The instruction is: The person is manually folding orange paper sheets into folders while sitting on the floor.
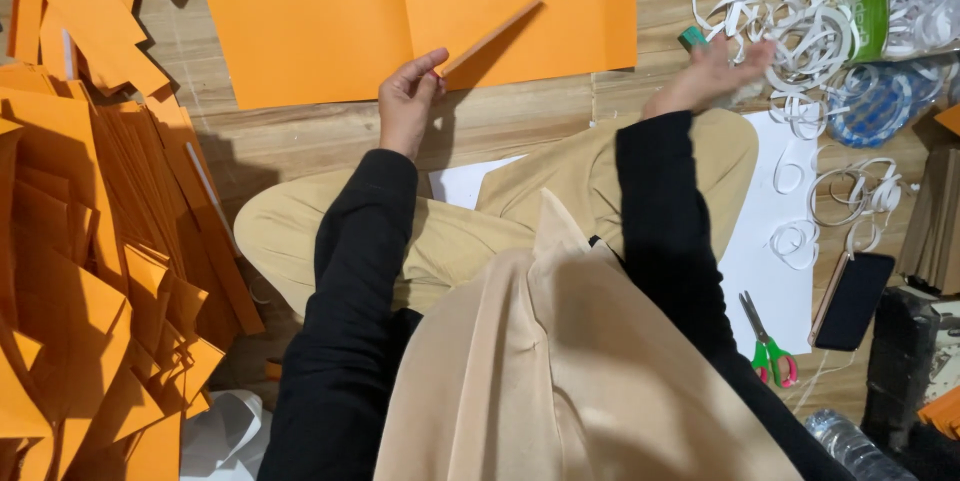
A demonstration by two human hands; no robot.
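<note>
- The left hand [408, 99] pinches the near end of a narrow orange paper strip [495, 33]; thumb and fingers close on it in a narrow grip.
- The strip's long axis runs diagonally from the left hand up and to the right, far end raised above the large orange paper sheet [300, 11] that lies flat on the wooden floor [520, 121].
- The strip lies directly at the left hand and well apart from the right hand [712, 71]; the left hand is the nearer one.
- The right hand is held palm-up at the far right, fingers spread wide. A small green object [692, 38] sits just at its thumb side; whether the hand holds it or merely touches it cannot be determined.
- Just beyond the right hand lies a loose heap of white curled paper strips [800, 31], too many and too tangled to count; more curls lie on the white paper sheet [780, 241] to the near right.
- Count, single items: one pair of scissors with green and pink handles [768, 341], one dark phone [853, 299], one clear plastic bottle [850, 441], all near right.
- Left side: a large stack of cut orange paper pieces [90, 271], not countable.
- The person sits cross-legged on the floor, in black sleeves and beige trousers.
</note>
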